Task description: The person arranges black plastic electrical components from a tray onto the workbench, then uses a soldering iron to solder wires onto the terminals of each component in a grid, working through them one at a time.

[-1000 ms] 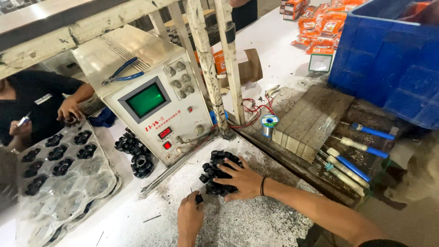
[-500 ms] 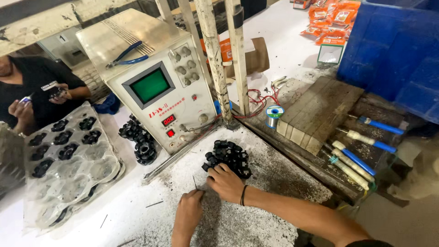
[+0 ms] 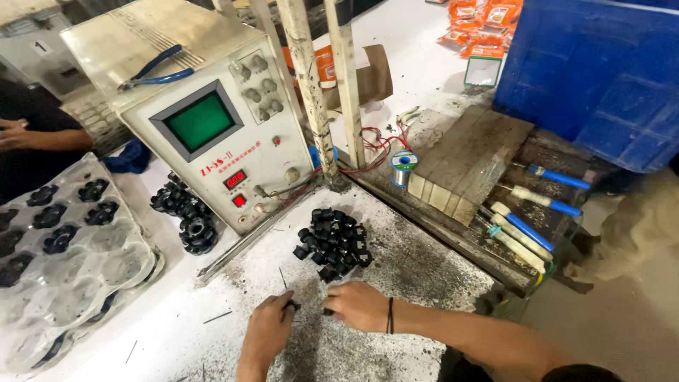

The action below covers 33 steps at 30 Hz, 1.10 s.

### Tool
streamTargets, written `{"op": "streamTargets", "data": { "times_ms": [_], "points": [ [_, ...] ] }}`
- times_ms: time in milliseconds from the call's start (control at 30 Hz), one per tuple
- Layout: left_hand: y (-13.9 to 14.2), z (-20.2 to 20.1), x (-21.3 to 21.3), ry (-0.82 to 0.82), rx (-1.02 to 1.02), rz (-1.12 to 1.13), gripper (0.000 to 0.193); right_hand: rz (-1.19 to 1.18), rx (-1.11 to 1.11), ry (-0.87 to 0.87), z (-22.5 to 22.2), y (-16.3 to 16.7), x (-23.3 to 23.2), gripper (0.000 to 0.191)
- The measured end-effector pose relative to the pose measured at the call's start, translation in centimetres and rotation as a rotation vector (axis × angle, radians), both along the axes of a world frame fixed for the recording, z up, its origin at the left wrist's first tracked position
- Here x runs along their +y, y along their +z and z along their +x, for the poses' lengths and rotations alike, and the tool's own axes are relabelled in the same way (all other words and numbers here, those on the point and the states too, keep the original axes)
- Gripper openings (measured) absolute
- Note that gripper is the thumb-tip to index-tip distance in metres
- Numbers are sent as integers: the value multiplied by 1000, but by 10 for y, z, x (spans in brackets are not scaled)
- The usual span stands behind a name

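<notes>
Presently, a small black part (image 3: pixel 292 305) is pinched between the fingertips of the left hand (image 3: pixel 269 332), low over the dusty white table (image 3: pixel 177 332). Another small black part (image 3: pixel 328 310) is pinched at the fingertips of the right hand (image 3: pixel 361 305), just beside it. A pile of black parts (image 3: pixel 332 242) is seen close beyond both hands, in front of the test machine (image 3: pixel 212 120). A clear tray (image 3: pixel 71 262) with black parts is noted at far left.

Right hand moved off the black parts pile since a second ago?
Yes. The right hand lay on the pile by the tester; now it sits below it, nearer the person.
</notes>
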<state>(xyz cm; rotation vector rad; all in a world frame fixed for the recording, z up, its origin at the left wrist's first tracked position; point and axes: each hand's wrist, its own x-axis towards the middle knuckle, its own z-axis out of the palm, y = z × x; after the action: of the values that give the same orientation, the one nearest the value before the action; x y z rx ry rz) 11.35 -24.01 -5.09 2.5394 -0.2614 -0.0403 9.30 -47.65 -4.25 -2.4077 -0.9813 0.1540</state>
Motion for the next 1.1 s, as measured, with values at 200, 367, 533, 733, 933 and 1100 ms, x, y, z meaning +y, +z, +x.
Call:
{"op": "streamTargets", "data": {
  "times_ms": [200,367,533,733,933,1100],
  "points": [
    [-4,3,6,-84,-41,-88,33,229,-83,79,-4,-13,25,14],
    [-6,3,6,-141,-66,-137,32,294,-354,-36,-4,-15,40,11],
    [3,-1,5,-101,67,-163,38,143,-302,-50,0,-9,39,13],
    [16,-11,-6,-131,109,100,64,-99,-738,-156,20,3,17,44],
    [15,-12,-14,-48,83,208,52,-15,-397,-21,21,-3,12,20],
    [9,-8,2,-68,44,47,58,204,-164,-84,0,-15,-4,16]
  ]
}}
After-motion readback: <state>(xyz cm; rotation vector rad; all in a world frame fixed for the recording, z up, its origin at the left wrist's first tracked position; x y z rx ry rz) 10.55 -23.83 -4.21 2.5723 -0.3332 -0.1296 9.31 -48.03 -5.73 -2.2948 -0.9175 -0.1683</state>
